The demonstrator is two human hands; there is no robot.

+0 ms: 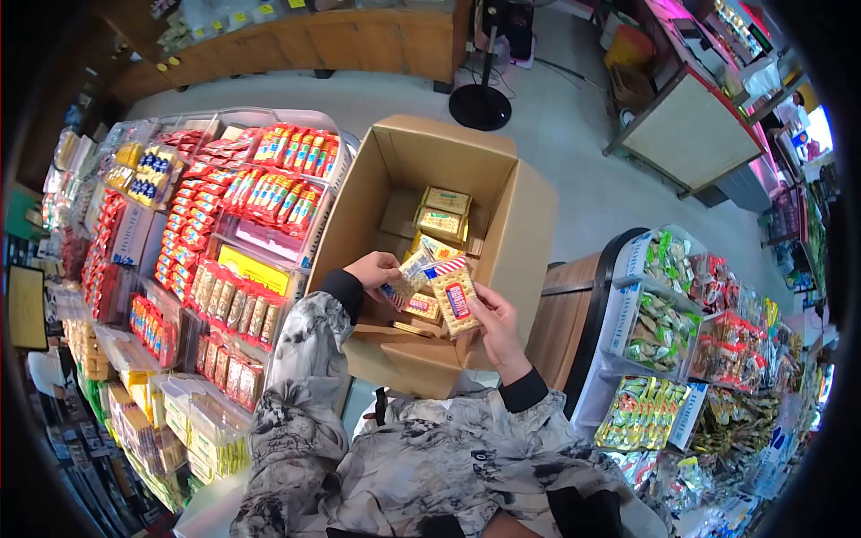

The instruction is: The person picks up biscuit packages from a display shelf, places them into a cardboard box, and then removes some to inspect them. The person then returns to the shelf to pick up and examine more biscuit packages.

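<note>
Two bare hands meet over an open cardboard box (360, 211), each grasping a wrapped cracker packet. The left hand (374, 270) pinches a pale, clear-wrapped packet (410, 280) by its left side. The right hand (499, 325) grips a golden cracker packet (456, 299) with a red-and-blue label and a red-striped end, its thumb on the near right edge. The two packets are close together, labels too small to read.

Crackers like these look brittle, so a light hold on the edges, with no squeeze across the middle, should keep them whole. Holding the packets flat and a little apart would stop the wrappers catching and keep the printed faces in sight.

Below, inside the box, gold packets (443, 222) lie at the far end, and another packet (421, 308) lies nearer, under the hands. The box's flaps stand open; what supports it cannot be made out.

To the left, a tiered display holds red-wrapped snack sticks (285, 199) and a yellow card (254, 270). To the right, slanted bins hold green snack packets (662, 327). Beyond are a pale tiled floor (574, 121), a round black stand base (480, 108) and a long wooden counter (386, 45).
</note>
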